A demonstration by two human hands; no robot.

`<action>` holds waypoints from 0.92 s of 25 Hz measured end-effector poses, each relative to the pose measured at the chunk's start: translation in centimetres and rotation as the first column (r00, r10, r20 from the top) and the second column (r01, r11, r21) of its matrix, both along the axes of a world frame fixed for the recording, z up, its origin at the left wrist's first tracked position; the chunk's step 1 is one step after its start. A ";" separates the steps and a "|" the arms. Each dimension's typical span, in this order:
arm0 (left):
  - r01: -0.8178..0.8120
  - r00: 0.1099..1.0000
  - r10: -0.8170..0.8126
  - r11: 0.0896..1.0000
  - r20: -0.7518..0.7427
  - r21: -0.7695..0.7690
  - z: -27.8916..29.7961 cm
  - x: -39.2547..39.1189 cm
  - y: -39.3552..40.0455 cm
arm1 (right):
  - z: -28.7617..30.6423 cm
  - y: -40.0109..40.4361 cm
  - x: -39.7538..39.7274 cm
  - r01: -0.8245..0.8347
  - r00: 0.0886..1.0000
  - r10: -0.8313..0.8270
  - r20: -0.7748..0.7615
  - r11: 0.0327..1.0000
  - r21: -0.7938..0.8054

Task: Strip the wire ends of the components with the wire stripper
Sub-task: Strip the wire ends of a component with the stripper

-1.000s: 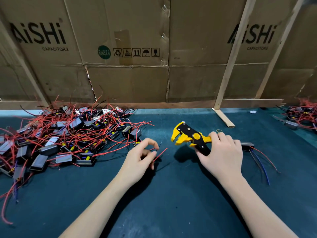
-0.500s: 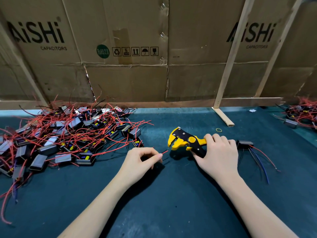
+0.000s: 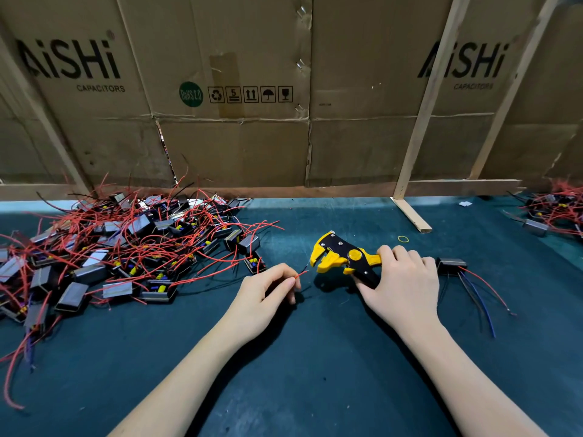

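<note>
- The left hand (image 3: 263, 291) pinches a thin red insulated wire (image 3: 301, 274) between thumb and forefinger, a short length poking out toward the tool; the rest of the wire is hidden behind the hand.
- The right hand (image 3: 402, 283) is curled round the black handles of a yellow-and-black plastic wire stripper (image 3: 342, 258), held just above the dark green felt-covered desk (image 3: 315, 373); the tool's yellow beak-shaped head, dotted with small silver screws and a round yellow pivot, points left, its mouth just beside the wire's tip.
- A tangled heap of small black box-shaped components with long red leads (image 3: 126, 250) spreads across the desk's left side.
- One black box-shaped component with red, blue and dark trailing wires (image 3: 451, 266) lies just right of the right hand.
- A second pile of red-wired components (image 3: 556, 212) sits at the far right edge.
- A small yellow rubber band (image 3: 403, 238) lies beyond the stripper.
- Brown cardboard sheets printed "AiSHi CAPACITORS" (image 3: 220, 89), braced by pale wooden battens (image 3: 426, 99), wall off the desk's far side.
</note>
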State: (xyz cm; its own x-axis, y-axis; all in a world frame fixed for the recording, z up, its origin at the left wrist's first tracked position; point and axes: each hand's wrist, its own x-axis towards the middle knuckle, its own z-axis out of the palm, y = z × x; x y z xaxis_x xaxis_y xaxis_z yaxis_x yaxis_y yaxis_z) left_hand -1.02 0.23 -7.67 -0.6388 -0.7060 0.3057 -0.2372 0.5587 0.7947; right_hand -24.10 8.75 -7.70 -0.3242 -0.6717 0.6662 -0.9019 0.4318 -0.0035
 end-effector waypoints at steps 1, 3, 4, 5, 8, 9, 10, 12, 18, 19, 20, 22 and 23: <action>0.004 1.000 -0.004 1.000 -0.006 -0.003 0.0 0.0 0.0 | 0.0 0.0 0.0 0.002 1.000 -0.002 0.000 1.000 0.005; 0.000 1.000 0.000 1.000 -0.013 0.006 0.2 -0.1 0.1 | -0.1 0.0 0.1 0.003 1.000 -0.003 -0.007 1.000 0.010; -0.006 1.000 0.006 1.000 -0.013 0.013 0.2 -0.1 0.1 | -0.1 0.0 0.1 0.008 1.000 -0.007 -0.011 1.000 0.006; -0.012 1.000 0.012 1.000 -0.015 0.015 0.2 -0.1 0.2 | 0.0 0.0 0.1 0.017 1.000 -0.017 -0.012 1.000 -0.007; -0.028 0.999 0.030 0.999 -0.035 0.038 0.3 -0.2 0.3 | 0.3 0.1 -0.4 0.063 0.998 -0.061 0.031 0.995 -0.079; -0.044 0.998 0.045 0.998 -0.034 0.045 0.4 -0.2 0.4 | 0.4 0.1 -0.7 0.074 0.996 -0.069 0.051 0.992 -0.098; -0.062 0.998 0.063 0.997 -0.024 0.040 0.4 -0.2 0.3 | 0.4 0.2 -1.0 0.080 0.995 -0.073 0.066 0.990 -0.113; -0.081 0.997 0.081 0.997 0.002 0.010 0.5 -0.2 0.3 | 0.3 0.3 -1.3 0.082 0.995 -0.073 0.071 0.988 -0.133; 0.003 1.000 -0.003 1.000 0.012 -0.009 0.8 -0.4 0.8 | 0.1 -0.7 -0.1 0.052 0.999 -0.050 0.012 0.988 -0.143; 0.023 1.000 -0.023 1.000 0.010 -0.007 0.8 -0.5 0.9 | 0.1 -0.9 0.1 0.041 0.999 -0.042 -0.004 0.990 -0.138; 0.037 0.999 -0.037 0.999 0.008 -0.006 0.8 -0.6 1.0 | 0.0 -1.0 0.2 0.029 0.999 -0.032 -0.019 0.991 -0.133; 0.037 0.999 -0.037 0.999 0.006 -0.001 0.8 -0.6 1.0 | -0.2 -1.0 0.5 0.004 0.999 -0.009 -0.038 0.993 -0.120; 0.027 1.000 -0.027 1.000 0.007 0.006 0.8 -0.6 1.0 | -0.3 -1.0 0.6 -0.008 0.999 0.003 -0.043 0.993 -0.114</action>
State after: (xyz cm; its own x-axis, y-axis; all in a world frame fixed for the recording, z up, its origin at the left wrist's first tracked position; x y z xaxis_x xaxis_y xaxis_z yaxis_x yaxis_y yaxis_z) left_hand -1.62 1.23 -6.90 -0.6600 -0.6903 0.2965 -0.2279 0.5600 0.7965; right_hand -23.54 7.76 -7.95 -0.2900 -0.5923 0.7517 -0.9047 0.4259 -0.0135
